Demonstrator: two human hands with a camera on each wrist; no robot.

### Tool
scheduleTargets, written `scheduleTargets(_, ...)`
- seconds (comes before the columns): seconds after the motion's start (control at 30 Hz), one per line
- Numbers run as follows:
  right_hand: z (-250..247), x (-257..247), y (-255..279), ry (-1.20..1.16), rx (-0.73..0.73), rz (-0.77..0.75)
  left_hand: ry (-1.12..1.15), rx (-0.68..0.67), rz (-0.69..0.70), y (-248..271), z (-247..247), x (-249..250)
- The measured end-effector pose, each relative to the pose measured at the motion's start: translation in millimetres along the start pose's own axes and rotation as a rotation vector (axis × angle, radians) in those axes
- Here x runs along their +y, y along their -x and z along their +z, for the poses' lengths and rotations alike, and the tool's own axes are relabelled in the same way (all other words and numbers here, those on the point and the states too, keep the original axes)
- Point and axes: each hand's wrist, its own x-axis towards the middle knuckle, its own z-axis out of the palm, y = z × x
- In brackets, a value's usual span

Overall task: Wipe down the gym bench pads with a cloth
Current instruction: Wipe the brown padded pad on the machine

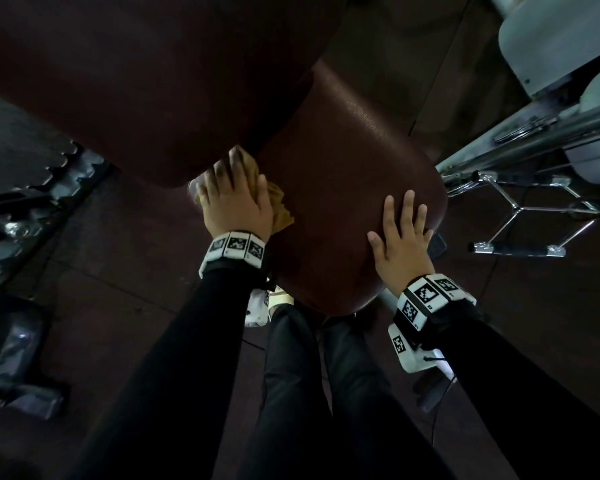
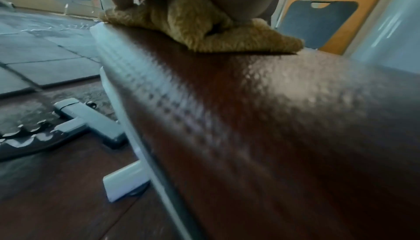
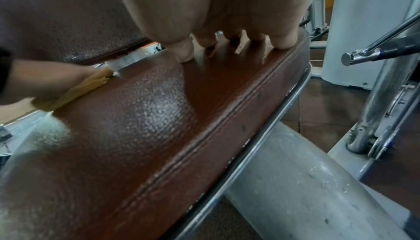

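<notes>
- The dark red-brown, grained vinyl seat pad (image 1: 343, 202) of the gym bench is the landmark; a stitched seam runs along its right edge in the right wrist view.
- The crumpled mustard-yellow terry cloth (image 1: 278, 206) lies on the seat pad's far left corner, at the gap where the seat pad meets the larger dark red-brown back pad (image 1: 136, 81).
- The left hand (image 1: 236, 199) lies flat on top of the cloth with its fingers stretched out and spread, pressing it onto the seat pad; the fingers are not curled round the cloth, and their tips reach towards the back pad.
- In the left wrist view the cloth (image 2: 204, 28) is bunched under the palm, with one corner sticking out flat on the seat pad (image 2: 272, 118).
- The right hand (image 1: 400, 233) rests palm down on the seat pad's right edge, fingers straight and fanned apart, holding nothing.
- In the right wrist view its fingertips (image 3: 185, 53) touch the seat pad (image 3: 159, 127) close to the seam.
- The two hands are well apart, on opposite sides of the seat pad.
- A chromed metal handle with a dark grip (image 1: 516, 249) hangs to the right of the seat pad.
</notes>
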Motion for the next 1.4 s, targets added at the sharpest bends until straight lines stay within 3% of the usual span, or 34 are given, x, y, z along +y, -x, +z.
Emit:
scheduleTargets(0.13,-1,0,0,-0.002,-0.016,0.007,0.067,-0.004,-0.098,48,13,6)
scheduleTargets(0.27,-1,-1,0,0.002,-0.019,0.011,0.049,-0.066,0.052,89,26,33)
scheduleTargets(0.37,-2,-1,0,-0.005,-0.022,0.010,-0.004,-0.090,0.172,78,27,44)
scheduleTargets(0.53,-2,-2,1,-0.010,-0.008,0.010,-0.116,-0.104,0.321,11,10,35)
scheduleTargets(0.7,1,-1,0,-0.019,0.011,0.013,-0.055,-0.037,0.156,-9,1,7)
scheduleTargets(0.87,4,3,-2,-0.059,0.024,0.000,0.096,0.008,-0.115,37,12,14)
scheduleTargets(0.97,5,5,-4,-0.085,0.023,-0.011,0.152,-0.017,-0.198,69,20,37)
scheduleTargets(1.03,5,7,-4,-0.100,0.020,-0.020,0.139,-0.078,-0.140,82,24,59)
scheduleTargets(1.2,1,10,-4,-0.171,0.012,-0.036,0.137,-0.232,0.274,87,29,114)
scheduleTargets(1.3,-3,11,-6,-0.225,0.005,-0.030,0.181,-0.287,0.331,74,27,122)
scheduleTargets(1.4,-11,13,-4,-0.316,0.033,-0.020,0.237,-0.260,0.348,63,19,107)
